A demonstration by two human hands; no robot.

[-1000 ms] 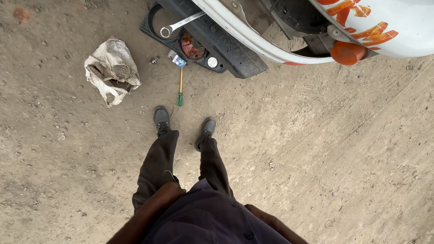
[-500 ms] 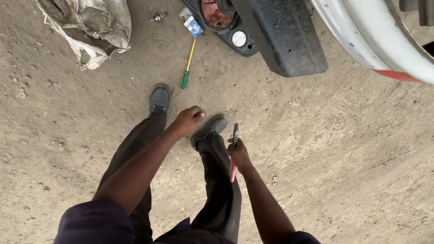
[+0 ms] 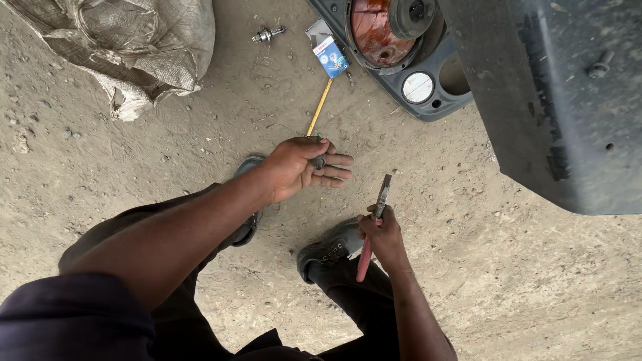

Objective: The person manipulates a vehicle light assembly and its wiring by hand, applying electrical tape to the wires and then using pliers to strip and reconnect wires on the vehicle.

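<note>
Dusty ground (image 3: 200, 147) carries one screwdriver (image 3: 319, 107) (yellow shaft); beside its tip, left hand (image 3: 301, 167) cups one small part (image 3: 319, 161), right hand (image 3: 382, 234) grasps one pliers (image 3: 373, 230).

Dusty dirt ground (image 3: 535, 281) carries a woven sack (image 3: 127, 47), yellow-handled screwdriver (image 3: 319, 107), small blue box (image 3: 331, 56), bulb (image 3: 267, 33) and grey lamp housing (image 3: 428, 100).

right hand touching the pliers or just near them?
Touching. The head view shows the right hand wrapped around the red handles of the pliers, whose metal nose sticks out above the fingers.
</note>
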